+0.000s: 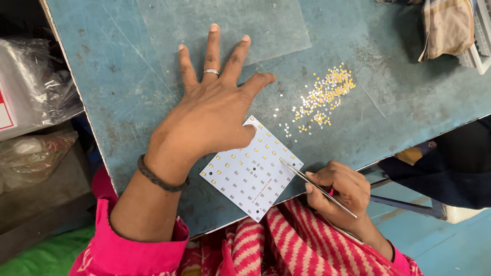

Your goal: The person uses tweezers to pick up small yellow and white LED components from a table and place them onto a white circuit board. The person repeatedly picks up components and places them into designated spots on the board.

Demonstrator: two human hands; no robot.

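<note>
The left hand [209, 112] lies flat and spread on the blue table [128, 76], its thumb pinning the corner of a white board [250, 171] at the table's near edge. The right hand [340, 191] pinches tweezers [314, 185], tips touching the board. Loose yellow chips [322, 97] lie beyond.

White board [250, 174], yellow chips [325, 96], blue-green table [128, 76]

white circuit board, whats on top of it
Small yellow chips sit in rows on the white circuit board. The tweezers tip touches its right edge. The left hand covers its upper left corner, hiding whatever lies there.
</note>
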